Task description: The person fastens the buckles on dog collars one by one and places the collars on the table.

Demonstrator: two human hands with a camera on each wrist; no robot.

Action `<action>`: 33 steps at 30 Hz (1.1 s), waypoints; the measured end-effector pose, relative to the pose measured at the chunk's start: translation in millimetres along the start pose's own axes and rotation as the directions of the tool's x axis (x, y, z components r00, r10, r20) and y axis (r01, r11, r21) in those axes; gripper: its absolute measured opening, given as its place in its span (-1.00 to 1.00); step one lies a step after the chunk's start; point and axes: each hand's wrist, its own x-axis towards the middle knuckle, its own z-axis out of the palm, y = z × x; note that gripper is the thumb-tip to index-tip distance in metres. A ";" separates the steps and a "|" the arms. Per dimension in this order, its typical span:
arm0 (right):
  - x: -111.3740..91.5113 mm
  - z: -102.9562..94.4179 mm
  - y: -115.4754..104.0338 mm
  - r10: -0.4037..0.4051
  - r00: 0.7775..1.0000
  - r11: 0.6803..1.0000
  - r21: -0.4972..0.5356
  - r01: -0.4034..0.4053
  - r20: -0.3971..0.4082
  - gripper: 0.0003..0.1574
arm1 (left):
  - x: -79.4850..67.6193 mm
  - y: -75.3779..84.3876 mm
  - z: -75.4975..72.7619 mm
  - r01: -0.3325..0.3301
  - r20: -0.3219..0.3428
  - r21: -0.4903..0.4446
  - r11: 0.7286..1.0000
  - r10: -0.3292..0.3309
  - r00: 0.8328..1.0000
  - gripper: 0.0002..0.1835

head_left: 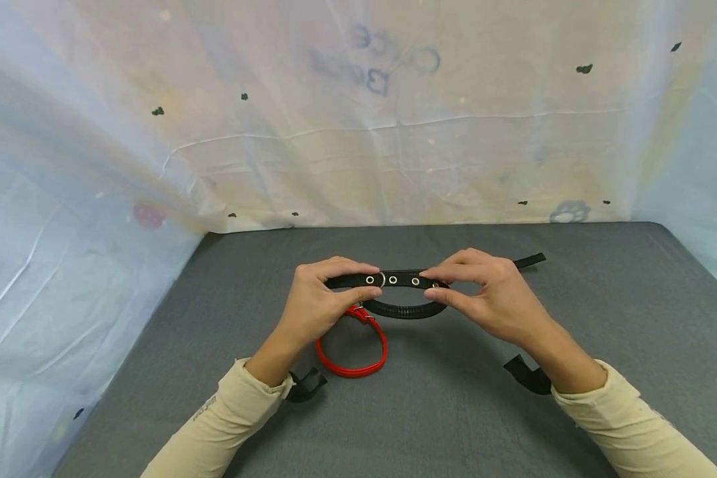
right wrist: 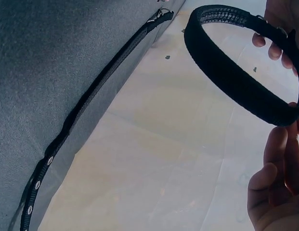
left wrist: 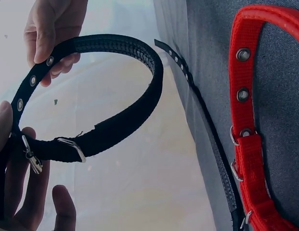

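Both hands hold up a black dog collar (head_left: 406, 311) bent into a loop, with metal eyelets and a padded inner side. My left hand (head_left: 319, 299) pinches it between thumb and fingers beside a metal ring. On the other side my right hand (head_left: 492, 292) pinches the eyelet stretch. In the left wrist view the tail of the collar (left wrist: 125, 120) runs through the buckle near the left fingers. A red collar (head_left: 350, 373), buckled into a ring, lies on the table below the left hand. Behind the hands lies a second black collar (head_left: 530, 261), stretched out flat and mostly hidden in the head view.
The table (head_left: 430, 425) has a grey cloth cover. Pale sheeting (head_left: 394, 172) with small dark marks hangs behind it and at the sides. Black strap ends (head_left: 307, 385) stick out from both sleeve cuffs.
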 end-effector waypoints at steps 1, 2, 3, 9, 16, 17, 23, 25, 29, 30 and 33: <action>0.0 0.0 -0.3 0.003 1.000 1.000 0.001 -0.003 0.005 -0.63 | 0.1 0.5 -0.1 0.003 0.000 0.004 1.000 -0.003 1.000 -0.70; -0.1 -0.1 -0.3 0.006 1.000 1.000 0.001 -0.006 0.010 -0.63 | 0.1 0.9 -0.2 0.008 0.000 0.008 1.000 -0.008 1.000 -0.70; -0.1 -0.2 -0.7 0.009 1.000 1.000 0.002 -0.009 0.016 -0.63 | 0.1 1.3 -0.3 0.012 -0.001 0.013 1.000 -0.012 1.000 -0.70; -0.9 1.6 -2.4 0.018 0.999 1.000 0.007 -0.018 0.038 -0.63 | 0.1 1.9 0.2 0.005 0.033 0.059 0.998 -0.007 0.999 -0.70; -1.1 6.9 -3.0 -0.014 0.999 1.000 0.013 0.013 0.043 -0.65 | -0.3 0.8 1.8 -0.033 0.048 0.159 0.987 0.026 0.999 -0.69; -1.3 7.8 -3.0 -0.019 0.999 1.000 0.017 0.018 0.042 -0.65 | -0.4 0.6 2.3 -0.041 0.052 0.169 0.985 0.033 0.998 -0.69; -1.7 14.1 -4.4 -0.059 0.998 0.997 0.048 0.058 0.036 -0.67 | -1.9 -1.1 7.3 -0.063 0.073 0.085 0.994 0.056 0.996 -0.72; -1.7 16.2 -5.2 -0.058 0.998 0.997 0.056 0.056 0.028 -0.66 | -2.8 -1.6 8.9 -0.062 0.054 0.051 0.997 0.059 0.997 -0.72; -1.3 20.0 -7.8 -0.028 0.999 0.995 0.092 0.026 0.028 -0.66 | -5.2 -2.1 12.7 -0.071 0.023 0.030 0.997 0.071 0.997 -0.73; -1.3 20.9 -8.7 -0.018 0.999 0.995 0.100 0.015 0.030 -0.67 | -5.8 -2.3 13.8 -0.076 0.020 0.029 0.997 0.075 0.997 -0.73; -0.9 23.4 -11.6 0.024 0.999 0.994 0.108 -0.028 0.041 -0.73 | -7.5 -2.3 17.3 -0.086 0.027 0.030 0.996 0.085 0.996 -0.74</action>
